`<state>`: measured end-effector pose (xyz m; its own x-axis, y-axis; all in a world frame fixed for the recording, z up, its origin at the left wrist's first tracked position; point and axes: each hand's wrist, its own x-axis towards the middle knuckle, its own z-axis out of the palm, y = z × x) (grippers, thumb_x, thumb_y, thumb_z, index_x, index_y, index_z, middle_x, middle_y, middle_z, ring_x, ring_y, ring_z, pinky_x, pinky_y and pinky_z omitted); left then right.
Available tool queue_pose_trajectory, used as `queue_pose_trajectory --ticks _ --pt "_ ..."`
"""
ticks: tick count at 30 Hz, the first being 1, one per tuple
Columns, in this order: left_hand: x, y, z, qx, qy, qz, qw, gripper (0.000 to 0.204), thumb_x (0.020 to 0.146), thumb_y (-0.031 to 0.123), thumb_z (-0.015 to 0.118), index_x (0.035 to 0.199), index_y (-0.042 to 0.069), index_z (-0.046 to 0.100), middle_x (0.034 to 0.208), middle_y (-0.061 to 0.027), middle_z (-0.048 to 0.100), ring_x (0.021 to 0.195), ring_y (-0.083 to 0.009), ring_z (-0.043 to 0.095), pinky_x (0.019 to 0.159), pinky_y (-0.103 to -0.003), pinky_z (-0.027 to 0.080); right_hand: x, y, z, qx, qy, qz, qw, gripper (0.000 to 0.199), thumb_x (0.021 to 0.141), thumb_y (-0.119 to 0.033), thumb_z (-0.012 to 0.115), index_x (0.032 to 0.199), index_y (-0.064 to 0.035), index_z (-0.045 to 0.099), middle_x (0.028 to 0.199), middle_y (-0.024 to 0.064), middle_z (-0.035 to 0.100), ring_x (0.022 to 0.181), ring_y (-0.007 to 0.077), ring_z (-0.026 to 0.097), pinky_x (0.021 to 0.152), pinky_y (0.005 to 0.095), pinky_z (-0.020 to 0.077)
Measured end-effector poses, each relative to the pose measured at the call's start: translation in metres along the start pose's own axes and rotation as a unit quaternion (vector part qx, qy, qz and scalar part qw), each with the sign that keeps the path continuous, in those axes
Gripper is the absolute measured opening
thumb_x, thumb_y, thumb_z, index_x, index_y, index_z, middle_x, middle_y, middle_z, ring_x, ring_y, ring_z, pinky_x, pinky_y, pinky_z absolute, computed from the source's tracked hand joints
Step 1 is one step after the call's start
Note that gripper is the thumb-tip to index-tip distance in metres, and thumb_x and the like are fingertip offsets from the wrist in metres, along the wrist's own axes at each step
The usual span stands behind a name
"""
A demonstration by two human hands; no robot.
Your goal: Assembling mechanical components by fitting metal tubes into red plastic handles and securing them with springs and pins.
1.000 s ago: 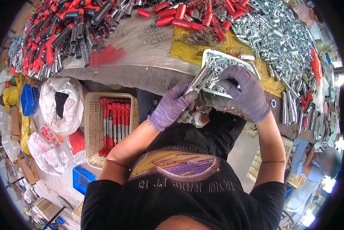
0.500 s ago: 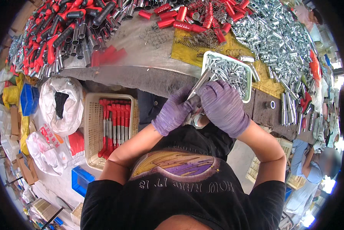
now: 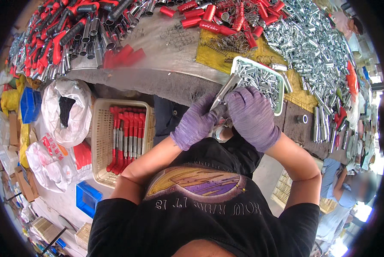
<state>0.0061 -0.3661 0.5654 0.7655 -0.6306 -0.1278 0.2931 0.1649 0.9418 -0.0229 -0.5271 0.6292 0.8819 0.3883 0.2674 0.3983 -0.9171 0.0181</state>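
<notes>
My left hand (image 3: 196,125), in a purple glove, is closed round a shiny metal tube (image 3: 226,91) that tilts up toward the far right. Close against the tube, my right hand (image 3: 253,118), gloved alike, has its fingers curled in. Whatever its fingertips grip is hidden behind the glove. Just beyond the right hand stands a pale green-white tray (image 3: 281,96), filled with small metal pins (image 3: 260,79).
Red-and-black handles with metal tubes (image 3: 63,38) pile up at the far left. Red sleeves (image 3: 209,26), springs (image 3: 228,43) and loose metal parts (image 3: 312,47) cover the far right. A cream basket (image 3: 98,165) of red-handled tools stands left, near white sacks (image 3: 57,124). Another person (image 3: 344,186) sits at right.
The view has shifted slightly. My right hand's fingers have moved a little along the tube, while my left hand keeps its hold.
</notes>
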Motion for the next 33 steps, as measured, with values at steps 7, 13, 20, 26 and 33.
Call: queue_pose_trajectory --ticks 7,13,20,26,33 --pt "0.0 0.003 -0.01 -0.068 -0.017 -0.061 0.996 0.054 0.09 0.029 0.061 0.133 0.003 0.042 0.109 -0.0057 0.057 0.088 -0.0079 0.052 0.078 -0.024 0.045 0.005 0.003 0.009 -0.009 0.026 0.003 1.0 0.025 0.071 -0.016 0.059 0.093 -0.0057 0.059 0.092 0.0097 0.058 0.083 0.0272 0.059 0.061 0.0368 0.0502" --pt "0.002 -0.007 -0.005 -0.015 0.007 0.053 0.998 0.041 0.093 0.014 0.052 0.13 0.0 0.041 0.095 -0.0047 0.057 0.071 -0.0075 0.053 0.064 -0.023 0.047 0.003 -0.002 0.005 -0.052 0.023 -0.075 0.996 0.026 0.07 -0.017 0.059 0.095 -0.0083 0.061 0.094 0.0069 0.057 0.087 0.0248 0.055 0.065 0.0341 0.0486" --pt "0.0 0.007 -0.01 -0.061 -0.001 -0.037 0.997 0.043 0.093 0.015 0.053 0.131 0.001 0.04 0.097 -0.005 0.057 0.075 -0.008 0.055 0.065 -0.022 0.048 0.006 0.006 0.01 0.001 0.037 -0.028 0.999 0.022 0.074 -0.019 0.061 0.094 -0.0095 0.063 0.094 0.0062 0.058 0.086 0.0263 0.058 0.068 0.0367 0.0503" --pt "-0.003 -0.002 -0.014 -0.053 -0.019 -0.083 0.995 0.042 0.092 0.016 0.055 0.129 0.0 0.043 0.1 -0.0051 0.057 0.083 -0.0079 0.056 0.07 -0.023 0.049 0.004 0.013 0.006 0.229 0.001 0.056 0.972 0.017 0.08 -0.022 0.065 0.094 -0.0123 0.065 0.09 0.0079 0.06 0.077 0.0288 0.061 0.068 0.0394 0.0512" --pt "-0.012 0.021 -0.008 -0.043 -0.012 -0.077 0.996 0.041 0.092 0.019 0.056 0.127 0.001 0.046 0.094 -0.0032 0.057 0.079 -0.0061 0.052 0.068 -0.021 0.047 0.0 0.004 0.004 0.061 0.038 -0.029 0.997 0.028 0.069 -0.017 0.064 0.096 -0.0116 0.064 0.095 0.0065 0.06 0.082 0.0264 0.06 0.064 0.038 0.052"
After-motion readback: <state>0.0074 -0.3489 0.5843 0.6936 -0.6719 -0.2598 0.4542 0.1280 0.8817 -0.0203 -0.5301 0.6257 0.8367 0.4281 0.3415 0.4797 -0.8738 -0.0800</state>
